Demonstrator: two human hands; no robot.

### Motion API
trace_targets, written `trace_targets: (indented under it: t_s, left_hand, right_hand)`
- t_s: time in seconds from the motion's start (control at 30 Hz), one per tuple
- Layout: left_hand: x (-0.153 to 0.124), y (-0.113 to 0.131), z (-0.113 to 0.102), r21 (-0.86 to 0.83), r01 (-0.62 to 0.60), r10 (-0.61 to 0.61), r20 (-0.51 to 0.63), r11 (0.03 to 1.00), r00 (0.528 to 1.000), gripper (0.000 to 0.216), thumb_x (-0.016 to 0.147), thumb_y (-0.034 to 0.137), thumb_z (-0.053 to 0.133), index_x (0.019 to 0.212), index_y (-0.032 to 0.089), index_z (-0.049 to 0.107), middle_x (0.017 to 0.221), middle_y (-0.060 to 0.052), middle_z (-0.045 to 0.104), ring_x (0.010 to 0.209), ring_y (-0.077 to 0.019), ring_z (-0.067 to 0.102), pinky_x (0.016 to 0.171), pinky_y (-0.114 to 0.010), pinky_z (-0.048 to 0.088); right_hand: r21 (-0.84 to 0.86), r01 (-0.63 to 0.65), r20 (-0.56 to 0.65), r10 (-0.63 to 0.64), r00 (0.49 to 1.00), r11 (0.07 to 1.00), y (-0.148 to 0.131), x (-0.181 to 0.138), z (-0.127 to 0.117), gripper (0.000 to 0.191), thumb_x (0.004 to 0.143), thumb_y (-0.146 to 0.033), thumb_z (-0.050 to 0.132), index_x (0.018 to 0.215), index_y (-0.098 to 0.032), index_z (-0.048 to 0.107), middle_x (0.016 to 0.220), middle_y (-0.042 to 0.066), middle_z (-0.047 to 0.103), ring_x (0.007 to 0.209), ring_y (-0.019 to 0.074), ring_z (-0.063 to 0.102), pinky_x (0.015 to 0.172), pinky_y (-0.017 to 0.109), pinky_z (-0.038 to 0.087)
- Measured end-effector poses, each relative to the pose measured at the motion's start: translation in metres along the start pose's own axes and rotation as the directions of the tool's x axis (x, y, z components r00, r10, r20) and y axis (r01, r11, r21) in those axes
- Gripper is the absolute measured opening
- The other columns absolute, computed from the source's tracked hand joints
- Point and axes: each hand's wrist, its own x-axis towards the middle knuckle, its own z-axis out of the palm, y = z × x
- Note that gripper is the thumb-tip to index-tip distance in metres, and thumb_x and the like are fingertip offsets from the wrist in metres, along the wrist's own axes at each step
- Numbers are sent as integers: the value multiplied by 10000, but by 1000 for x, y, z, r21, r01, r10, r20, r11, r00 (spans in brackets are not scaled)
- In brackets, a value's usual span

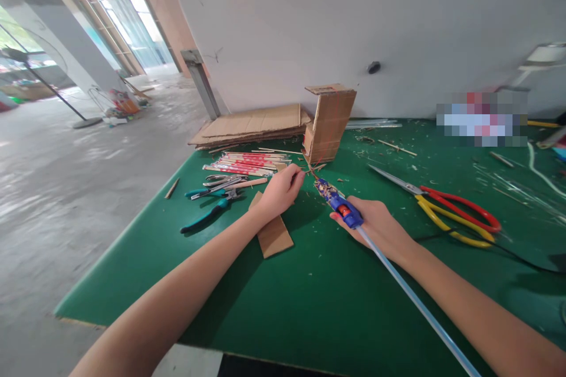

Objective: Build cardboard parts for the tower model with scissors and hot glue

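Held a blue glue gun [352, 216] clamped in the right hand [375, 221] above the counter [309, 306], pointing toward the foot of an upright cardboard structure [331, 126]. Held the left hand [283, 187] near the gun's tip, fingertips together; could not tell on what.

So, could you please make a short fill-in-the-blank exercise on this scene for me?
1. The glue gun is held in the ____ hand.
2. The scissors have one red handle and one ____ one.
3. The table has a ____ top.

Missing words: right; yellow; green.
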Motion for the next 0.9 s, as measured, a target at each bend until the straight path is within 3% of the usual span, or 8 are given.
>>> trace_targets:
  t_s: [0.9]
  left_hand:
    - [1,2,-1,23,-8,8,36,1000,999,254,932,283,345,701,194,401,643,14,468,608,-120,442,581,-252,323]
  right_hand:
    - [0,5,-7,-5,1000,1000,2,-1,1,243,852,-360,523,670,-237,420,601,-7,585,533,169,570,496,241,347]
